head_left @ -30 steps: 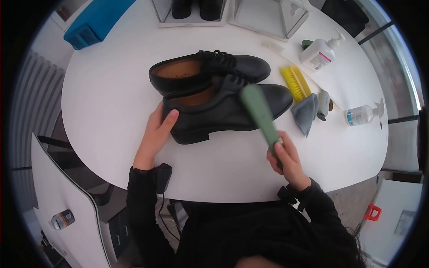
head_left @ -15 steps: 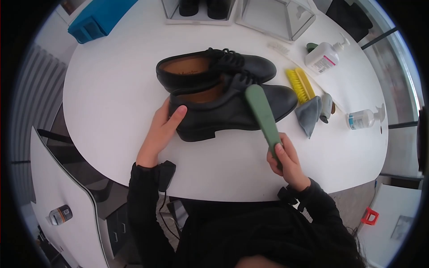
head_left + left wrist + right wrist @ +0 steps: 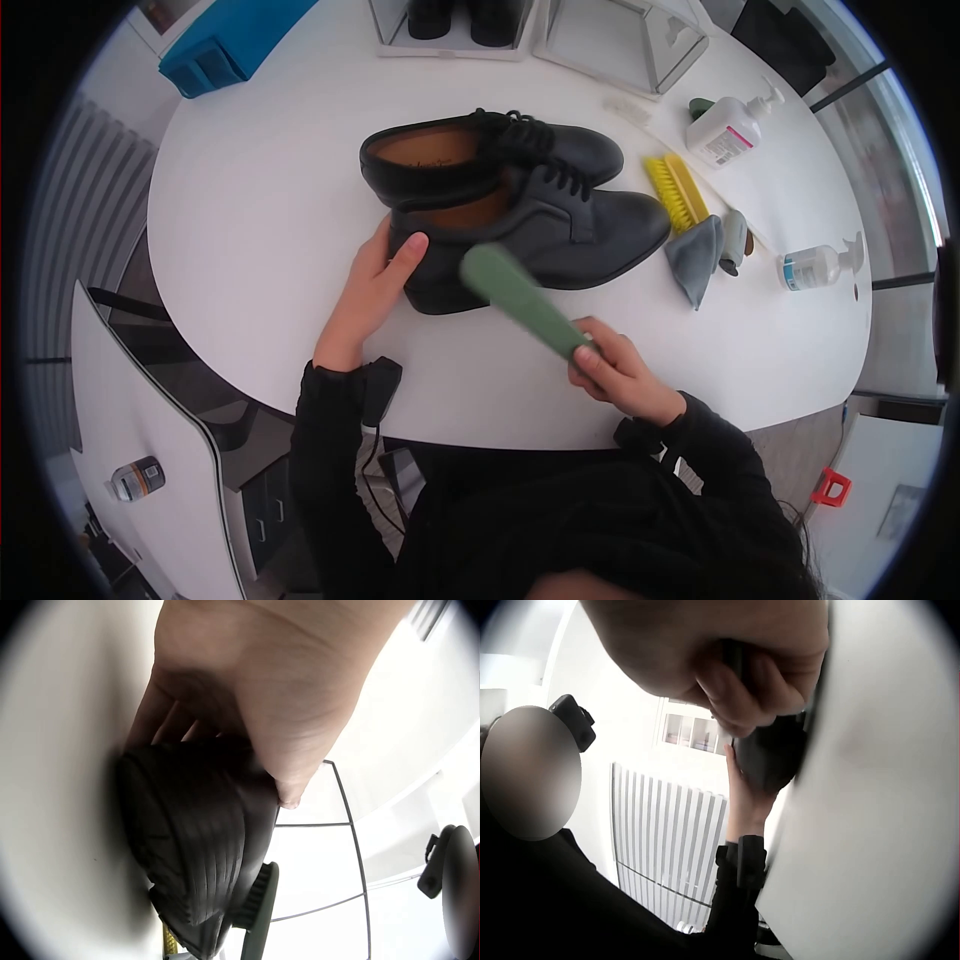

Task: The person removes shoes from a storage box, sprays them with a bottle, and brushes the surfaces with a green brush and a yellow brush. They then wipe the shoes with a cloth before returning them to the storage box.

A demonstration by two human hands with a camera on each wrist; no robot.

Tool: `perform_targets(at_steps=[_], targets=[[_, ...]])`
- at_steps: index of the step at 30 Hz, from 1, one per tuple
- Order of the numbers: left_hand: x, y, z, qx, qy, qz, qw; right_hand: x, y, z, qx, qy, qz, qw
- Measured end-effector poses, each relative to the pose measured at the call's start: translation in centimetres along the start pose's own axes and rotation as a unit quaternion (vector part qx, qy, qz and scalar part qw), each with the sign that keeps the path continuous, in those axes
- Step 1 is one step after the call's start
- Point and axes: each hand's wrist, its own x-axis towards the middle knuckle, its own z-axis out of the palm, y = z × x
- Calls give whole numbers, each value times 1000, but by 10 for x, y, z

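A black leather lace-up shoe (image 3: 610, 240) rests on the white table with its toe to the right. My left hand (image 3: 368, 290) grips it round the heel, thumb over the rim and fingers behind. In my right hand (image 3: 625, 378) is a green-handled brush (image 3: 520, 300), held by its near end. The brush head overlaps the shoe's side just ahead of the heel. In the left wrist view the dark bristles of the brush (image 3: 259, 911) face the shoe's side (image 3: 195, 840), right at the leather. A matching shoe (image 3: 590, 152) lies just behind the first.
To the right are a yellow-bristled brush (image 3: 672, 190), a grey cloth (image 3: 694, 262), a grey tube (image 3: 733, 240) and two pump bottles, one white (image 3: 722, 135) and one clear (image 3: 808, 268). Open boxes (image 3: 620, 45) stand at the back, a blue case (image 3: 225, 50) at the back left.
My right hand has swung the green-handled brush leftward along the shoe's side, from the forepart toward the heel. The left hand keeps its hold on the heel.
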Motion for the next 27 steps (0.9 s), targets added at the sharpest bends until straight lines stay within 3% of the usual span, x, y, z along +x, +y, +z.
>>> perform_targets(at_steps=[1, 4, 8, 9, 13, 16, 17, 20, 21, 24, 27], targets=[[-1, -1, 0, 0, 2, -5, 1000, 1, -1, 1, -5, -3, -2, 1000], [0, 1, 1, -1, 5, -9, 1000, 7, -4, 5, 103, 103, 4, 989], [0, -1, 0, 8, 4, -10, 1000, 9, -5, 7, -8, 40, 7, 999], [0, -1, 0, 10, 6, -11, 1000, 11, -5, 8, 49, 85, -3, 995], [0, -1, -2, 4, 2, 1, 1000, 12, -7, 8, -84, -23, -31, 996], [-2, -2, 1, 0, 1, -7, 1000, 14, -12, 8, 20, 73, 18, 997], [-3, 0, 1, -5, -1, -8, 1000, 14, -9, 7, -78, 28, -14, 996], [2, -3, -2, 0, 5, 12, 1000, 17, -7, 4, -108, 8, -55, 993], [3, -7, -2, 4, 7, 18, 1000, 18, -8, 2, -44, 34, -19, 998], [1, 5, -12, -47, -74, 5, 996, 20, -17, 2, -41, 31, -9, 999], [-4, 10, -12, 15, -114, 30, 993, 21, -18, -1, -9, 51, 3, 999]])
